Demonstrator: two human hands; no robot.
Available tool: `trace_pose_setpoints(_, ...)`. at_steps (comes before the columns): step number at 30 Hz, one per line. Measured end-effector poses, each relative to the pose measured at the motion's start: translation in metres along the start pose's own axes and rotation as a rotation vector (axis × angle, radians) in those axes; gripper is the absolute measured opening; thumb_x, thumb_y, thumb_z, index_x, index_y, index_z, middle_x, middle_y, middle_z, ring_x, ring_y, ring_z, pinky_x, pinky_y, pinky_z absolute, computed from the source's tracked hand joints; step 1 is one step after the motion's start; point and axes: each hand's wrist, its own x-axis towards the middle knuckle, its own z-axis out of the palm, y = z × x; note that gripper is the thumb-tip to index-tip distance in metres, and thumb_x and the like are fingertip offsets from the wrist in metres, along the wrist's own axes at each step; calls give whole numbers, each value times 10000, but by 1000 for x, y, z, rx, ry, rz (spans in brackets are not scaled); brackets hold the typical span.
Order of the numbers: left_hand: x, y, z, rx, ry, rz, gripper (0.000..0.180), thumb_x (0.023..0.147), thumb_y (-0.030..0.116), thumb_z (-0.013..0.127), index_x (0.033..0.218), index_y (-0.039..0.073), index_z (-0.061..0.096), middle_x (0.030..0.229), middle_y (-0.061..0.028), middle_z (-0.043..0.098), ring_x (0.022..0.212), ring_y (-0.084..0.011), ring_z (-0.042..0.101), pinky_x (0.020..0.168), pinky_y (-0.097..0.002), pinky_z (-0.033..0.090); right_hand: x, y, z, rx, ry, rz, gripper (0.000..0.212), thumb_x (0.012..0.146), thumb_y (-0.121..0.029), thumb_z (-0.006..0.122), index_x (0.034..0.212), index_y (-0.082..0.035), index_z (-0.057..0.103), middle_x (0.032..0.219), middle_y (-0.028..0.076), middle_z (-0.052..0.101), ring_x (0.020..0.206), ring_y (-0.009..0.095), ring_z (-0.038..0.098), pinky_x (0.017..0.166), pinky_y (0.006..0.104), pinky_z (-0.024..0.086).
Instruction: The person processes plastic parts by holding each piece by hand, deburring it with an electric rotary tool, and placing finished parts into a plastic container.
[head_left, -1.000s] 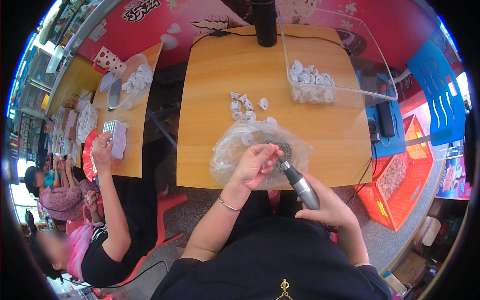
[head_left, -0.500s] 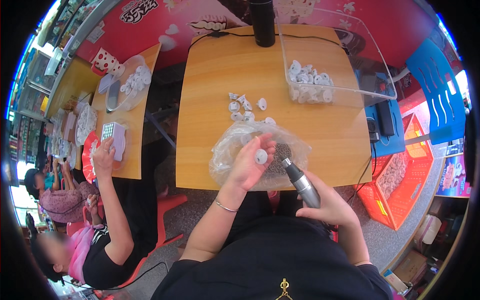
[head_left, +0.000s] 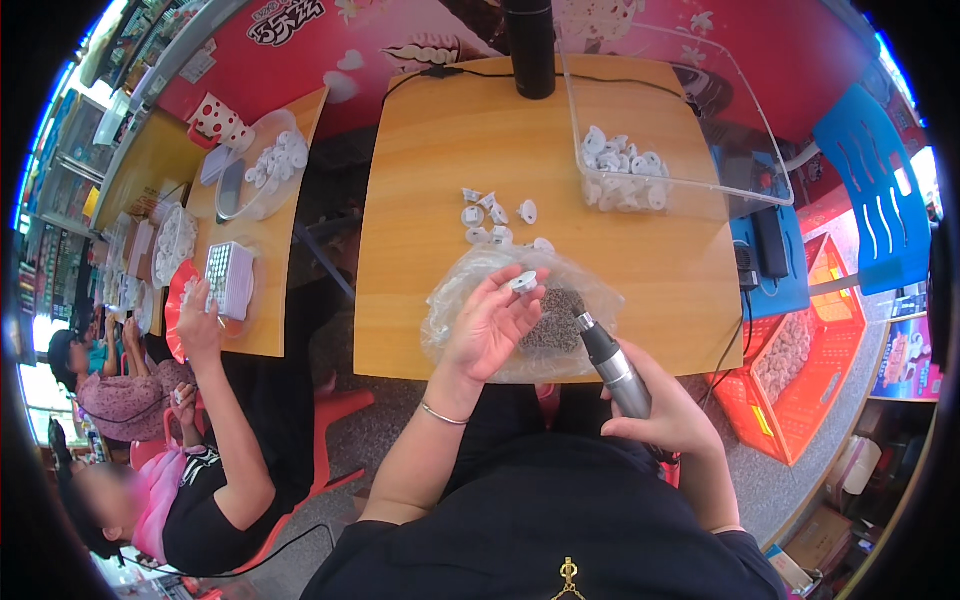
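A small white round plastic part (head_left: 523,283) is pinched in the fingertips of my left hand (head_left: 488,335), palm up over a clear plastic bag (head_left: 450,300). Small dark metal pieces, apparently screws (head_left: 553,325), lie heaped on the bag, partly behind my hand. My right hand (head_left: 665,402) grips a silver and black electric screwdriver (head_left: 620,375). Its tip points up and left over the near edge of the heap, apart from the white part. Beyond the bag, several similar white parts (head_left: 499,213) lie loose on the wooden table (head_left: 420,150).
A clear bin (head_left: 680,198) with many white parts stands at the far right, near a black cylinder (head_left: 530,50). Right of the table are a blue chair (head_left: 875,190) and an orange crate (head_left: 775,430). A co-worker (head_left: 215,480) sits at the left table (head_left: 262,300).
My left hand has turned the white part from face-on to tilted and raised it slightly. The screwdriver has shifted a little right. The co-worker's hand has moved left toward the red dish.
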Motion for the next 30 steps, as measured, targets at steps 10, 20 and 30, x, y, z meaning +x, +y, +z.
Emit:
trace_pose_setpoints(10,-3,-4,2,-104,-59,-34,228,940,125,495,1151,42,515,1195,-183,574,957,-202,627,818,-320,552,0,5,2,-30,-10,5,911,688,-104,822,1428,-39,294,976,75,550,755,94,536,711,243,457)
trace_pose_setpoints(20,-1,-10,4,93,-12,-39,322,1005,184,402,1243,-15,484,1240,-213,536,1060,-282,597,880,-327,542,4,6,4,-96,-56,7,920,691,-128,824,1433,-41,287,1000,80,554,773,110,544,723,261,468)
trace_pose_setpoints(30,0,-14,0,136,-22,8,309,984,156,463,1240,-16,477,1249,-205,533,1080,-274,592,899,-309,535,5,11,6,-173,-73,40,904,696,-162,821,1425,-51,299,982,85,560,777,123,558,728,277,472)
